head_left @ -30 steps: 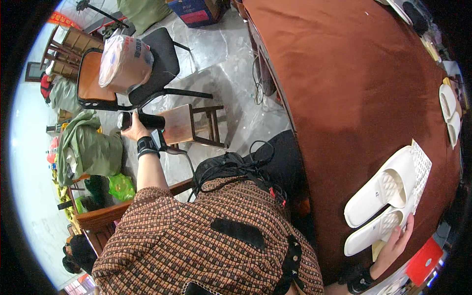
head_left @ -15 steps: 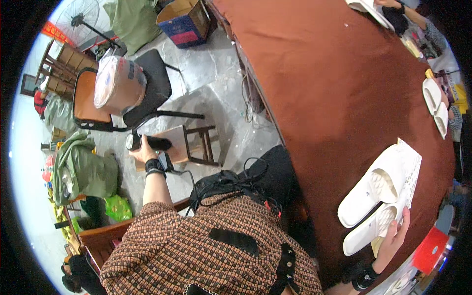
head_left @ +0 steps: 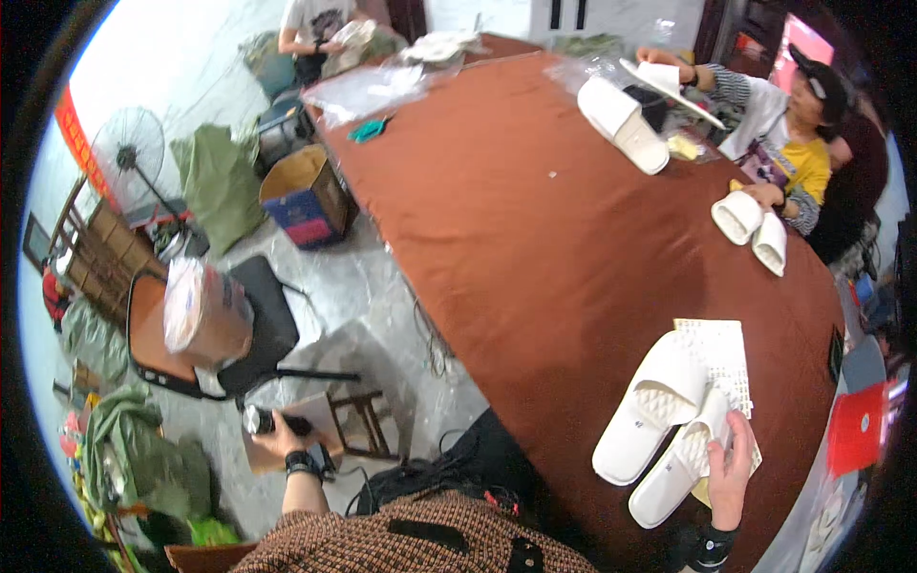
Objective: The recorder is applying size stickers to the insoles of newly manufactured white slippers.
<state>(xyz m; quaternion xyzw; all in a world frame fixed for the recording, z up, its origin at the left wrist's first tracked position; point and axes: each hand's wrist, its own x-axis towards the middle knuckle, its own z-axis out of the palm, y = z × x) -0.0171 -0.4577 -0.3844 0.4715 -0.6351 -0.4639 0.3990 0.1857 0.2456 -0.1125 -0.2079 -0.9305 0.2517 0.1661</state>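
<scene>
Lower right of frame: white slide slippers (head_left: 655, 411) lie side by side; pairing appears complete. Right hand (head_left: 731, 468): fingers extended against one. Lower left: left hand (head_left: 281, 440) clamped around black bottle-shaped object (head_left: 299, 425); release outstanding.

Sheet (head_left: 721, 346) partly hidden by slippers (head_left: 661, 413), garment (head_left: 382, 542) cropped

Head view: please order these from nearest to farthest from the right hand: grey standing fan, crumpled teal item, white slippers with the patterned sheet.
1. White slippers, at the right hand.
2. Crumpled teal item, brown table's far left corner.
3. Grey standing fan, left of the table.
</scene>
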